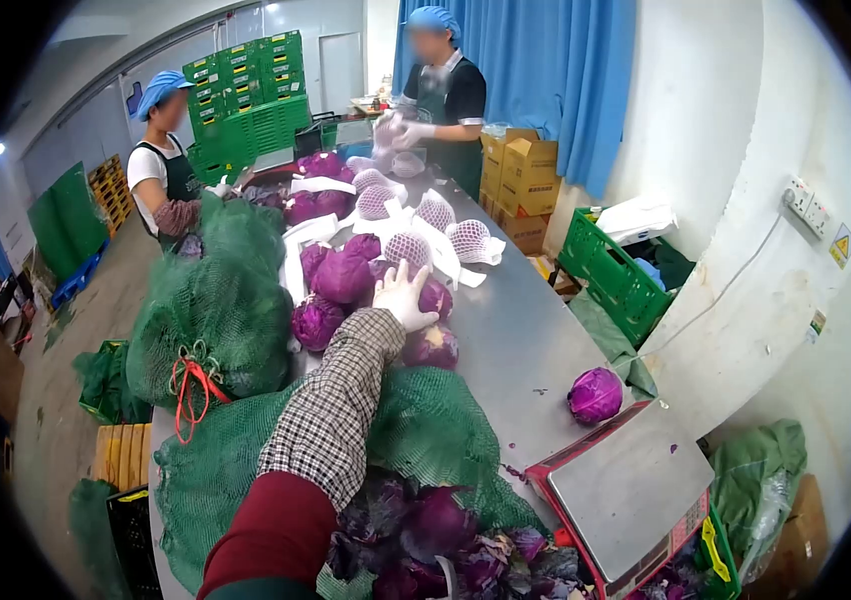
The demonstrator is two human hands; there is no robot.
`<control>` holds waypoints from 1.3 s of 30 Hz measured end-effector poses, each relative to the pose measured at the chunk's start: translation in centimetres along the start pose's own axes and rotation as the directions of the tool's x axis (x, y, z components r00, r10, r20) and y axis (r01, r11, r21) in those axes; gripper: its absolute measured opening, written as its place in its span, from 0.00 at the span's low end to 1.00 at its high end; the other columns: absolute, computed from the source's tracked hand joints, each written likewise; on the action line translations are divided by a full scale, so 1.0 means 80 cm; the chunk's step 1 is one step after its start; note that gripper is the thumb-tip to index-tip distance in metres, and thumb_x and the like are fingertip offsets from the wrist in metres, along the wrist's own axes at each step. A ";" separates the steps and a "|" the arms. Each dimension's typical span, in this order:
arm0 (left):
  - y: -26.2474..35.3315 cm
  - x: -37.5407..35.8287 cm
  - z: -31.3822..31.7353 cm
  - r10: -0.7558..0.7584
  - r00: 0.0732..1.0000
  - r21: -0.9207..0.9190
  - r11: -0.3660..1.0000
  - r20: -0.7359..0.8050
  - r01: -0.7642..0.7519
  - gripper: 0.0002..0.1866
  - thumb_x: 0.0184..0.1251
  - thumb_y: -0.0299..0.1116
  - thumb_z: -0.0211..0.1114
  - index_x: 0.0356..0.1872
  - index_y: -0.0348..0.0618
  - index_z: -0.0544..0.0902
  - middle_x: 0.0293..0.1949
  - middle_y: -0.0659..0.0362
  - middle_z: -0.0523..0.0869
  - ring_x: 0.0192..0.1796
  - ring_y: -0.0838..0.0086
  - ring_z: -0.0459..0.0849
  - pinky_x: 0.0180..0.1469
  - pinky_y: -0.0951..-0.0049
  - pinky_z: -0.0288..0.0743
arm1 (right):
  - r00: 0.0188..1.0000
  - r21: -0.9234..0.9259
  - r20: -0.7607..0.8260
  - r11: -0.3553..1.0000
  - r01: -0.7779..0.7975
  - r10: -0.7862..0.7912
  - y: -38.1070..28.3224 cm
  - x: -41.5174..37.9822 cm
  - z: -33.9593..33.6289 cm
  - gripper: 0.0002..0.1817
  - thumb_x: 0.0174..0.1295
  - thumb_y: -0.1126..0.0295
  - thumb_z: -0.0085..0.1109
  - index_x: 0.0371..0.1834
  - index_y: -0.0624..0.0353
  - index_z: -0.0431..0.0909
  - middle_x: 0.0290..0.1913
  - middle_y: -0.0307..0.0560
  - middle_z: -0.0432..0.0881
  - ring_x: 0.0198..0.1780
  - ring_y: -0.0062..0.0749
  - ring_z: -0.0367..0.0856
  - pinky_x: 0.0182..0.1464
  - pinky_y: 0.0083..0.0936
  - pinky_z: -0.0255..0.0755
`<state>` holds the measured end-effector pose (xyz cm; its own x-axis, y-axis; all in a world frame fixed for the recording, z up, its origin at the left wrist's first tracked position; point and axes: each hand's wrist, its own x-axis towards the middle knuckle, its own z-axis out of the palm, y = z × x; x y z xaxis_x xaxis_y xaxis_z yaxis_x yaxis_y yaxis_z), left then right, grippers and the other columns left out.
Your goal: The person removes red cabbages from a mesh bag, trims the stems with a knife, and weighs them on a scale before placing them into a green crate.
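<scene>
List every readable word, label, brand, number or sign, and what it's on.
Yellow triangle warning sign on the wall: symbol only, no legible words.
Small label below it: too small.
Cardboard boxes: print too small.
Scale edge: markings unreadable.

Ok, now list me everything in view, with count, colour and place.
cabbages: many, purple, mostly mid-table
wrapped cabbages: several, in white foam nets, farther along
leaves: uncounted, purple, near end
table: one, silver, centre
mesh sacks: at least two, green, table's left and near end
scale: one, red and silver, near right
crates: many, mostly green, back, left and right
cardboard boxes: several, brown, back
curtain: blue, back
socket panel: one, white, right wall
co-workers: two, blue caps, far end
left hand: one, white-gloved, over cabbages
</scene>
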<state>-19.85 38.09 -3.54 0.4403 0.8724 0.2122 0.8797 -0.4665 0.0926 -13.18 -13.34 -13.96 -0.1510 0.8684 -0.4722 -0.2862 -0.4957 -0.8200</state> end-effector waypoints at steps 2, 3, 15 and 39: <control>-0.018 0.002 -0.012 0.032 0.999 -0.161 0.987 0.015 -0.030 0.49 0.51 0.60 0.68 0.71 0.42 0.63 0.71 0.37 0.59 0.73 0.44 0.60 0.74 0.58 0.55 | 1.000 0.018 0.006 1.000 -0.003 0.003 -0.007 -0.003 0.001 0.15 0.69 0.69 0.54 0.56 0.61 0.76 0.32 0.38 0.85 0.24 0.13 0.74 0.27 0.14 0.68; -0.026 -0.004 -0.024 0.002 0.998 -0.228 0.974 -0.060 -0.016 0.45 0.54 0.59 0.66 0.68 0.37 0.68 0.70 0.37 0.63 0.72 0.49 0.62 0.74 0.58 0.55 | 1.000 0.021 0.003 1.000 -0.009 0.009 -0.018 -0.007 0.004 0.15 0.69 0.69 0.54 0.56 0.62 0.76 0.32 0.38 0.85 0.23 0.13 0.74 0.27 0.14 0.68; 0.000 -0.340 -0.138 0.301 0.900 -0.636 0.771 0.315 -0.035 0.41 0.60 0.53 0.70 0.68 0.35 0.68 0.64 0.43 0.74 0.66 0.61 0.72 0.69 0.60 0.65 | 0.992 0.087 0.073 0.992 0.093 -0.100 0.014 -0.046 0.012 0.15 0.72 0.65 0.51 0.55 0.62 0.75 0.29 0.35 0.80 0.20 0.15 0.73 0.23 0.12 0.65; -0.017 -0.010 -0.041 -0.160 0.986 -0.032 0.986 0.048 0.162 0.64 0.36 0.59 0.78 0.75 0.42 0.54 0.76 0.43 0.51 0.77 0.51 0.53 0.76 0.53 0.51 | 0.864 -0.260 -0.371 0.931 0.257 -0.342 -0.013 -0.041 -0.012 0.08 0.68 0.69 0.56 0.40 0.62 0.77 0.23 0.42 0.81 0.19 0.25 0.77 0.24 0.24 0.69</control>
<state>-22.01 37.55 -0.62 0.3019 0.9418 0.1481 0.9331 -0.3237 0.1566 -11.46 -15.70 -11.87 0.3182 0.9151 -0.2476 -0.0593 -0.2414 -0.9686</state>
